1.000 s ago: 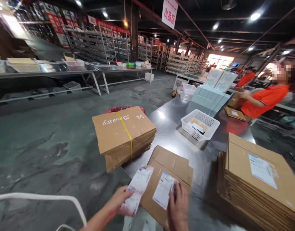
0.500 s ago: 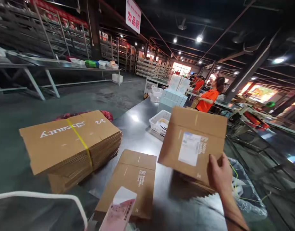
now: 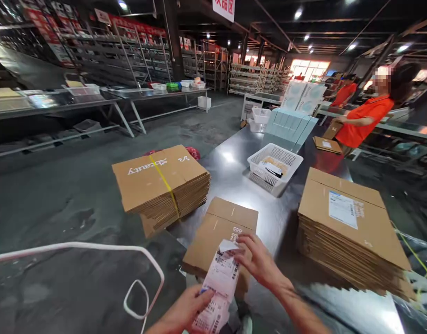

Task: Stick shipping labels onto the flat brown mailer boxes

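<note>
A strip of printed shipping labels point(image 3: 222, 273) hangs over the near end of a flat cardboard carton point(image 3: 213, 232). My left hand point(image 3: 185, 308) pinches the strip low down, its thumb on the printed face. At the strip's top end, where a white corner curls up, my right hand point(image 3: 258, 260) has its fingers closed on the label's edge. To the right stands a stack of flat cartons point(image 3: 345, 236), the top one bearing a white label point(image 3: 342, 209). On the left is another flat carton stack point(image 3: 161, 181), bound with yellow strap.
A white plastic basket point(image 3: 274, 162) holding small items sits on the metal table point(image 3: 230, 160). Light blue boxes point(image 3: 289, 127) stand farther back. A person in orange point(image 3: 366, 118) handles cartons at the far right. A white cable point(image 3: 143, 250) loops at lower left.
My right hand has let go of the labelled carton, which now lies on the right stack, and has moved left to the label strip. My left hand has come into view. The view has turned left.
</note>
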`<state>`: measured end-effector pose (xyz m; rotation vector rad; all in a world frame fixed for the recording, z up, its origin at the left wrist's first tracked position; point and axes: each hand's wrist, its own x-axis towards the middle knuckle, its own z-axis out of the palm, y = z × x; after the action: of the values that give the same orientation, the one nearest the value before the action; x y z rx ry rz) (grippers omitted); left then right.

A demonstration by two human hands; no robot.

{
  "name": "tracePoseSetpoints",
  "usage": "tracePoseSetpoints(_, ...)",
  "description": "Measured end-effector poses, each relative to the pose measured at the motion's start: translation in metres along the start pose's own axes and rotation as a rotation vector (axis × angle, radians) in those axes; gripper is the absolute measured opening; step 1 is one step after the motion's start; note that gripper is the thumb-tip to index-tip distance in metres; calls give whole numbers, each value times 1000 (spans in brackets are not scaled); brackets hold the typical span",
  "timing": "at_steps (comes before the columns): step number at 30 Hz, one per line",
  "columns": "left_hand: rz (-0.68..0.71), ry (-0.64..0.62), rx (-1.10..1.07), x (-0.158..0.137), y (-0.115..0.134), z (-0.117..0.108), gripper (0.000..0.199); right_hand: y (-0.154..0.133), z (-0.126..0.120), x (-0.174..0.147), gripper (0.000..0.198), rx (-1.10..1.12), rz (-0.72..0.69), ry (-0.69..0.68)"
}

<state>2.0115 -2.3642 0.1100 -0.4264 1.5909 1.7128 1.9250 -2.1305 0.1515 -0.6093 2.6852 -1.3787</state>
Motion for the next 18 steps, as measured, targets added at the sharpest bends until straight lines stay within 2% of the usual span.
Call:
tracePoseSetpoints(1, 7, -27, -3, 0, -6, -6, 67, 1, 11, 2, 27, 52, 25, 38)
tracePoseSetpoints(3, 66, -151, -38, 0, -16, -21, 61, 7, 23, 3, 32, 152, 88, 77)
tracePoseSetpoints(5, 166, -204, -97, -1, -17, -37, 73, 12, 32, -2, 34, 237, 167, 75)
tracePoseSetpoints(7, 248, -117, -106, 0, -9, -44, 94, 11, 44, -11, 34, 304, 234, 51)
tracePoseSetpoints(10, 273, -22, -77, 9, 10, -38, 102, 4, 67, -26, 38, 352, 276, 24)
tracePoseSetpoints(12, 251, -12, -78, 21, 14, -28, 83, 3, 80, -33, 41, 331, 285, 35)
tracePoseSetpoints(15, 175, 78, -34, 41, -3, -20, 42, 15, 89, -29, 46, 213, 309, 89)
tracePoseSetpoints(18, 110, 152, -12, 56, -33, -27, 36, 41, 88, -4, 50, -43, 309, 136)
